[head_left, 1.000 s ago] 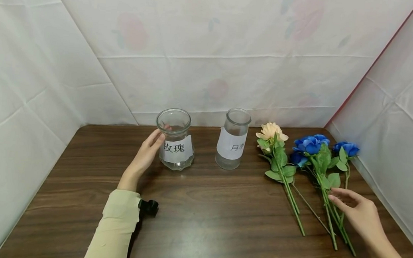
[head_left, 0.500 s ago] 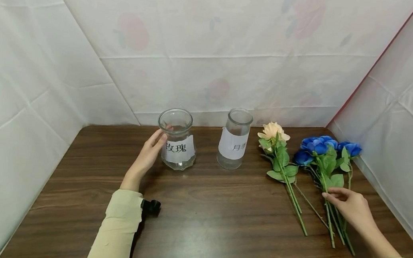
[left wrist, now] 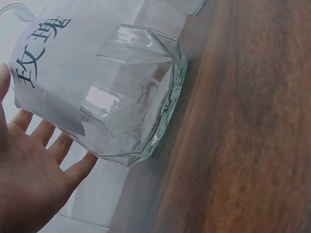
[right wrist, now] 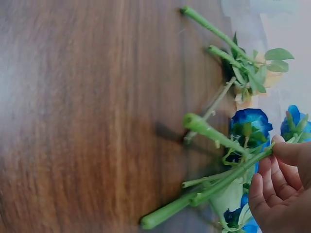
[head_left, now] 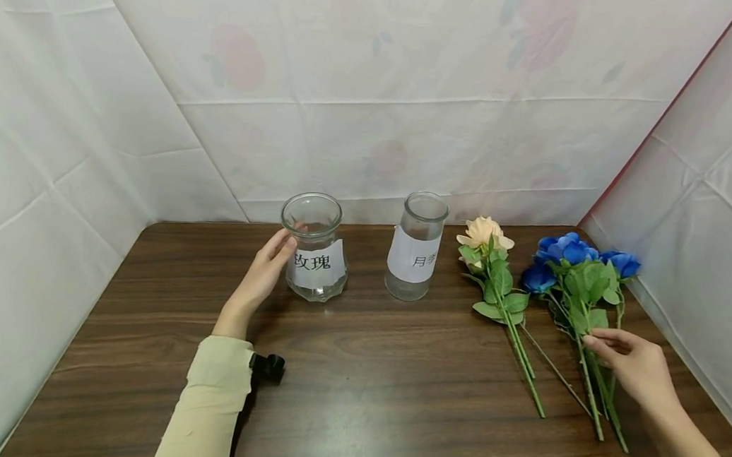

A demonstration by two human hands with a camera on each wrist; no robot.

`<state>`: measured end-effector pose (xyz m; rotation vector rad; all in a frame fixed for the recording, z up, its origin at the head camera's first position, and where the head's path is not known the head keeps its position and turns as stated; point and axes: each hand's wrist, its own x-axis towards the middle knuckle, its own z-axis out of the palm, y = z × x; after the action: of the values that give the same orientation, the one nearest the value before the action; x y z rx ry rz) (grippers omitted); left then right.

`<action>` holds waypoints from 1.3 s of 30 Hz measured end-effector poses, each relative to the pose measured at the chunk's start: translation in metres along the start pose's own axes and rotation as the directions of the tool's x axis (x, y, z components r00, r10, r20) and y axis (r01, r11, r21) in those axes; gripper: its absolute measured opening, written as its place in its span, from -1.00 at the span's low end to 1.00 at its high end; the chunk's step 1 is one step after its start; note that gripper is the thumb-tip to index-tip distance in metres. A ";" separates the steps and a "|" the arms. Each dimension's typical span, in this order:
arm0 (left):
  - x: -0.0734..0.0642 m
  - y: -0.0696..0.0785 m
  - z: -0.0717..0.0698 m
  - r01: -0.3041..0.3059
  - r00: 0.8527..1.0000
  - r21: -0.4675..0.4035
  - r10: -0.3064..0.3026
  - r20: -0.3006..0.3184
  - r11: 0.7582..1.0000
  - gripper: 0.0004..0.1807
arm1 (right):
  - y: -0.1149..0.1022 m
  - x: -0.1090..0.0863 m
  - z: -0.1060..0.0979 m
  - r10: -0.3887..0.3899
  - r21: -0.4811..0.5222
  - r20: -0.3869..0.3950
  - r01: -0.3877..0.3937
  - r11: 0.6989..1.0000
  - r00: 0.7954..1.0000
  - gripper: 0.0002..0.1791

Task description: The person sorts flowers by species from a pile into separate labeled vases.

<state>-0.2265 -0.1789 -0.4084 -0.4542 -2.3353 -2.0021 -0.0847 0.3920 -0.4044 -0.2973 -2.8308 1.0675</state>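
On the left in the head view, my left hand [head_left: 252, 281] holds the side of a wide-mouthed glass vase [head_left: 319, 275], thumb in front and fingers reaching behind. The vase stands upright with a white paper label bearing black characters. In the left wrist view its faceted base [left wrist: 141, 111] rests at the wood. At the right, my right hand [head_left: 637, 368] pinches a green stem [right wrist: 238, 172] of a blue flower [head_left: 571, 250] between thumb and fingers. Other blue flowers [head_left: 620, 264] lie beneath and beside it, partly hidden by leaves.
A narrower, labelled glass vase [head_left: 413, 260] stands upright right of the first. Peach flowers [head_left: 485, 234] lie between it and the blue ones, stems toward the front. The brown wooden table [head_left: 342, 390] meets a white cloth backdrop [head_left: 321, 133] behind and at both sides.
My right hand has closed from a loose curl onto a blue flower's stem, and that bloom has shifted slightly upward in view. The left hand and its vase keep their place.
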 end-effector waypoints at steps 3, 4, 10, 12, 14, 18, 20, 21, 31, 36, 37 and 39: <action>0.000 0.000 0.000 -0.002 1.000 0.000 0.002 -0.001 1.000 -0.45 | -0.004 -0.002 -0.004 -0.028 0.024 -0.028 0.028 0.999 0.999 -0.44; 0.000 0.000 0.000 -0.003 1.000 -0.001 0.003 -0.003 1.000 -0.45 | -0.006 -0.003 -0.006 -0.036 0.026 -0.038 0.037 0.999 0.999 -0.45; 0.000 0.000 0.002 0.000 1.000 0.002 0.000 0.004 1.000 -0.43 | -0.018 -0.008 -0.014 -0.049 0.029 -0.092 0.052 0.998 0.995 -0.51; 0.000 0.001 0.003 -0.003 1.000 0.007 0.003 0.013 1.000 -0.43 | -0.023 -0.011 -0.015 -0.050 0.060 -0.106 0.056 0.997 0.993 -0.59; 0.000 0.001 0.004 -0.004 1.000 0.002 0.004 0.015 1.000 -0.43 | -0.029 -0.013 -0.014 -0.058 0.101 -0.117 0.070 0.992 0.991 -0.66; 0.000 0.002 0.005 0.002 1.000 -0.003 -0.002 0.017 1.000 -0.44 | -0.048 -0.018 -0.009 -0.082 0.152 -0.132 0.102 0.983 0.988 -0.69; 0.000 0.002 0.006 0.006 1.000 -0.004 -0.006 0.014 1.000 -0.45 | -0.058 -0.019 -0.006 -0.093 0.171 -0.137 0.116 0.978 0.986 -0.72; 0.000 0.003 0.006 0.007 1.000 -0.002 -0.007 0.015 1.000 -0.46 | -0.063 -0.020 -0.003 -0.100 0.189 -0.141 0.125 0.974 0.985 -0.71; 0.001 0.001 0.001 -0.001 1.000 0.013 0.000 0.020 1.000 -0.44 | -0.105 -0.015 0.029 -0.221 0.464 -0.124 0.254 0.849 0.967 -0.87; -0.003 0.009 0.001 0.011 1.000 0.011 -0.011 0.021 1.000 -0.44 | -0.130 -0.009 0.045 -0.259 0.660 -0.121 0.272 0.700 0.958 -0.91; -0.003 0.009 0.001 0.009 1.000 0.012 -0.009 0.019 1.000 -0.44 | -0.136 -0.007 0.049 -0.258 0.688 -0.122 0.270 0.674 0.958 -0.91; -0.003 0.009 0.000 0.009 1.000 0.020 -0.009 0.015 1.000 -0.44 | -0.149 -0.004 0.057 -0.253 0.733 -0.121 0.258 0.630 0.960 -0.90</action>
<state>-0.2210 -0.1788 -0.4000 -0.4611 -2.3685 -1.9839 -0.1116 0.2451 -0.3489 0.1826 -2.0553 1.9871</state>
